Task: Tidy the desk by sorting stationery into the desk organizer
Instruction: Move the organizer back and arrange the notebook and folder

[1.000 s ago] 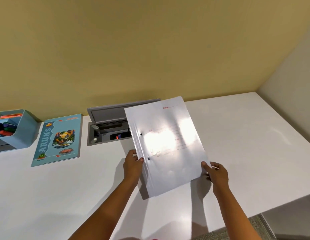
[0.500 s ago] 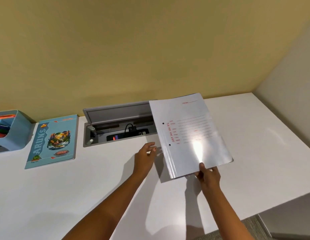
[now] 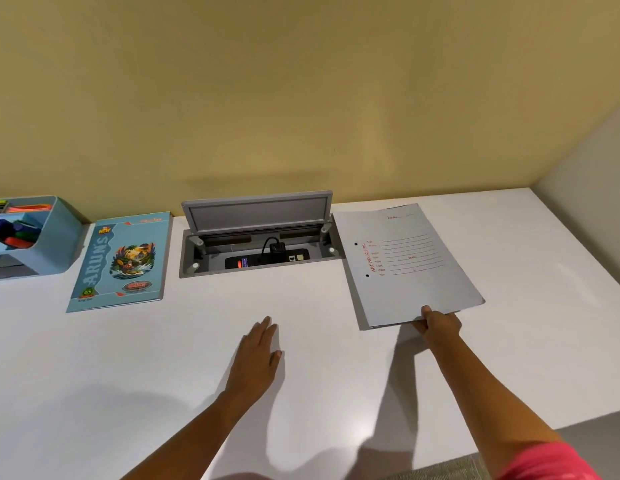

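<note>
A pale grey file folder (image 3: 405,265) with red printing and two punch holes lies flat on the white desk (image 3: 94,358), right of centre. My right hand (image 3: 438,323) grips its near edge, thumb on top. My left hand (image 3: 256,355) hovers flat over the desk at the centre, fingers extended, holding nothing. The light blue desk organizer (image 3: 55,237) stands at the far left against the wall, with markers and pens in its compartments. A blue notebook (image 3: 120,261) lies beside it.
An open grey cable box (image 3: 256,233) is sunk into the desk at the back centre, lid raised, with a power strip and plug inside. A yellow wall runs behind the desk and a grey wall stands at the right. The desk's front edge is at the lower right.
The folder went from upright in both hands to lying flat on the desk, further right. My left hand let go and drew back toward me; my right hand kept hold of the near edge.
</note>
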